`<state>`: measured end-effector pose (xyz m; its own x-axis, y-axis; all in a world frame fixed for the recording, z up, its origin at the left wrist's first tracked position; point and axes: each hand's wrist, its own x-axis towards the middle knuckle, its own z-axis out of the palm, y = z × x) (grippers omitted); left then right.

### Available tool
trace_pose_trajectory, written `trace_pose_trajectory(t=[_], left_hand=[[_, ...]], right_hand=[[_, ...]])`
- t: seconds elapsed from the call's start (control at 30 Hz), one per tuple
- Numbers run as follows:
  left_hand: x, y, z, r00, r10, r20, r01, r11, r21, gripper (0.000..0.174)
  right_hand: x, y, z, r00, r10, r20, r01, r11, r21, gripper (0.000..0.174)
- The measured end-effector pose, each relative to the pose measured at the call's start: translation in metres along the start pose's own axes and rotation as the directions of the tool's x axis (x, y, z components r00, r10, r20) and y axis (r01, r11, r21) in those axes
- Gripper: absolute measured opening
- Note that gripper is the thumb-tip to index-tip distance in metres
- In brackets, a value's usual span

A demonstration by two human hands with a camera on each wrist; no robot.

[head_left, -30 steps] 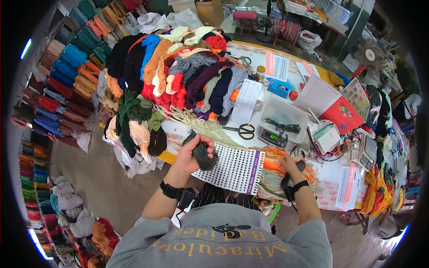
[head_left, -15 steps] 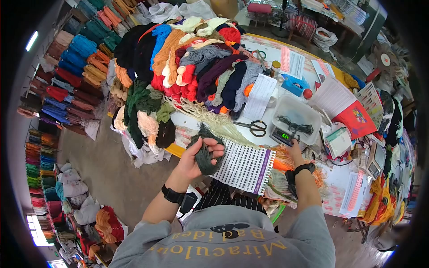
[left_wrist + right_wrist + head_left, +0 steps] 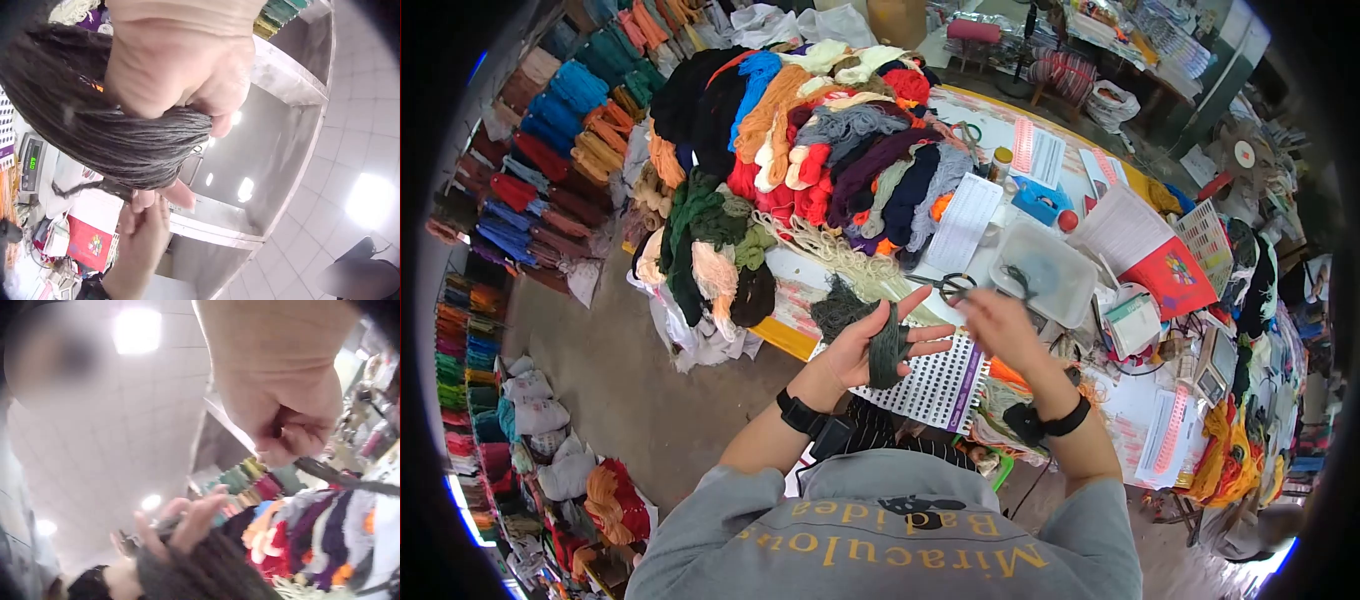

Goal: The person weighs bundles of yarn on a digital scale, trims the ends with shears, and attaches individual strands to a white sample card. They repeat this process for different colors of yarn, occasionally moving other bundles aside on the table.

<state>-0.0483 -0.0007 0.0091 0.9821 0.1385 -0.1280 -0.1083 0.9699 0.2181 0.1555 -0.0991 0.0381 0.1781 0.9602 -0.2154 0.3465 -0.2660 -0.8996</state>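
- Head view shows your left hand (image 3: 862,352) with its fingers spread and mostly straight, carrying the dark grey-green hank (image 3: 888,350) across them. That spread suits even loops; ease it slightly if the yarn starts to bite, or the loops may become hard to slip off.
- Your right hand (image 3: 1007,332) has its fingers curled, pinching a dark strand (image 3: 334,473) that trails away from the fingertips in the right wrist view. A light pinch should let you guide it without stretching it.
- Lay each turn beside the last across the fingers, not on top. In the left wrist view the strands run nearly parallel over the hand, a neat lie worth protecting.
- Mind the loose yarn (image 3: 835,308) beside your left thumb; it could snag or twist into the wound part, so let it hang outside the loops.
- Watch the scissors (image 3: 948,286), close by your right fingertips from above. Swing the strand clear of their handles.
- More dark yarn lies in the plastic tub (image 3: 1060,278). Draw gently and pause at any drag, since a hard tug could tighten a tangle.
- Hold both hands above the dotted sheet (image 3: 930,388), so that its spiral edge cannot catch fibres.
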Motion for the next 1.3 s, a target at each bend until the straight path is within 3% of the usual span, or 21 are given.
trace_pose_trajectory(t=[0.07, 0.1, 0.17, 0.2, 0.27, 0.3, 0.33, 0.4, 0.43, 0.47, 0.53, 0.6, 0.67, 0.93, 0.97, 1.03, 1.07, 1.13, 1.17, 1.23, 1.3], left_hand=[[0.001, -0.001, 0.001, 1.000, 0.010, 0.015, -0.010, 0.999, 0.035, 0.062], [0.002, -0.001, 0.004, 0.999, 0.025, 0.035, -0.026, 0.999, 0.028, 0.062], [0.000, -0.001, 0.010, 0.996, 0.079, 0.033, -0.081, 0.995, 0.064, 0.063], [-0.001, 0.002, 0.005, 0.996, 0.086, 0.037, -0.088, 0.994, 0.064, 0.063], [-0.004, 0.007, -0.010, 0.981, 0.079, 0.176, -0.083, 0.996, 0.015, 0.058], [-0.003, 0.006, -0.010, 0.981, 0.107, 0.164, -0.104, 0.994, -0.025, 0.054], [-0.003, 0.005, -0.015, 0.980, 0.113, 0.162, -0.111, 0.994, -0.026, 0.054], [-0.001, 0.004, -0.019, 0.981, 0.193, -0.003, -0.189, 0.963, 0.191, 0.054], [-0.001, 0.001, -0.013, 0.975, 0.210, -0.068, -0.185, 0.946, 0.268, 0.053], [0.002, -0.002, -0.008, 0.977, 0.205, -0.066, -0.180, 0.947, 0.267, 0.053], [0.007, -0.008, -0.002, 0.970, 0.229, -0.075, -0.176, 0.886, 0.430, 0.053], [0.007, -0.011, 0.005, 0.988, 0.155, -0.011, -0.137, 0.899, 0.416, 0.053], [0.008, -0.016, 0.010, 0.988, 0.147, -0.047, -0.102, 0.853, 0.512, 0.053], [0.007, -0.018, -0.001, 0.963, 0.235, -0.131, -0.148, 0.868, 0.474, 0.052], [0.007, -0.018, -0.002, 0.954, 0.248, -0.167, -0.163, 0.901, 0.403, 0.051], [0.008, -0.018, 0.003, 0.945, 0.256, -0.203, -0.180, 0.927, 0.329, 0.050], [0.010, -0.019, 0.008, 0.947, 0.259, -0.189, -0.207, 0.944, 0.255, 0.048], [0.011, -0.016, 0.012, 0.950, 0.260, -0.174, -0.228, 0.957, 0.181, 0.045], [0.011, -0.015, 0.013, 0.947, 0.260, -0.191, -0.212, 0.948, 0.239, 0.045], [0.011, -0.014, 0.013, 0.944, 0.259, -0.206, -0.193, 0.936, 0.296, 0.044], [0.012, -0.013, 0.013, 0.937, 0.279, -0.210, -0.195, 0.918, 0.346, 0.044]], right_hand=[[-0.018, -0.029, 0.014, 0.960, -0.191, 0.206, 0.212, 0.974, -0.081, 0.022], [-0.023, -0.032, 0.017, 0.959, -0.194, 0.205, 0.215, 0.973, -0.086, 0.022], [-0.031, -0.034, 0.023, 0.886, -0.063, 0.459, 0.128, 0.985, -0.112, 0.022], [-0.033, -0.031, 0.025, 0.884, -0.064, 0.463, 0.133, 0.984, -0.118, 0.022], [-0.032, -0.012, 0.031, 0.938, -0.087, 0.334, 0.125, 0.988, -0.096, 0.022], [-0.028, -0.006, 0.036, 0.888, -0.446, 0.108, 0.459, 0.852, -0.253, 0.018], [-0.027, -0.001, 0.037, 0.887, -0.448, 0.115, 0.462, 0.850, -0.251, 0.018], [-0.027, -0.002, 0.035, 0.910, -0.357, -0.210, 0.357, 0.933, -0.037, 0.018], [-0.030, -0.012, 0.032, 0.955, -0.239, -0.176, 0.252, 0.966, 0.057, 0.019], [-0.029, -0.014, 0.034, 0.955, -0.236, -0.181, 0.249, 0.967, 0.056, 0.019], [-0.027, -0.021, 0.043, 0.924, -0.353, -0.149, 0.345, 0.935, -0.080, 0.017], [-0.026, -0.023, 0.053, 0.931, -0.327, -0.161, 0.318, 0.945, -0.077, 0.015], [-0.020, -0.007, 0.064, 0.886, -0.417, -0.204, 0.386, 0.906, -0.172, 0.013], [-0.025, -0.007, 0.052, 0.909, -0.333, -0.250, 0.321, 0.943, -0.090, 0.011], [-0.025, -0.004, 0.052, 0.909, -0.334, -0.250, 0.321, 0.943, -0.091, 0.011], [-0.024, 0.002, 0.052, 0.959, -0.184, -0.216, 0.226, 0.955, 0.192, 0.011], [-0.025, 0.004, 0.052, 0.959, -0.182, -0.218, 0.225, 0.956, 0.190, 0.011], [-0.025, 0.002, 0.051, 0.989, -0.074, -0.130, 0.136, 0.810, 0.571, 0.012], [-0.027, 0.000, 0.051, 0.988, -0.072, -0.134, 0.136, 0.810, 0.571, 0.012], [-0.031, -0.006, 0.049, 0.997, 0.079, 0.003, -0.050, 0.608, 0.793, 0.013], [-0.030, 0.004, 0.049, 0.992, 0.095, 0.080, -0.122, 0.636, 0.762, 0.013]])
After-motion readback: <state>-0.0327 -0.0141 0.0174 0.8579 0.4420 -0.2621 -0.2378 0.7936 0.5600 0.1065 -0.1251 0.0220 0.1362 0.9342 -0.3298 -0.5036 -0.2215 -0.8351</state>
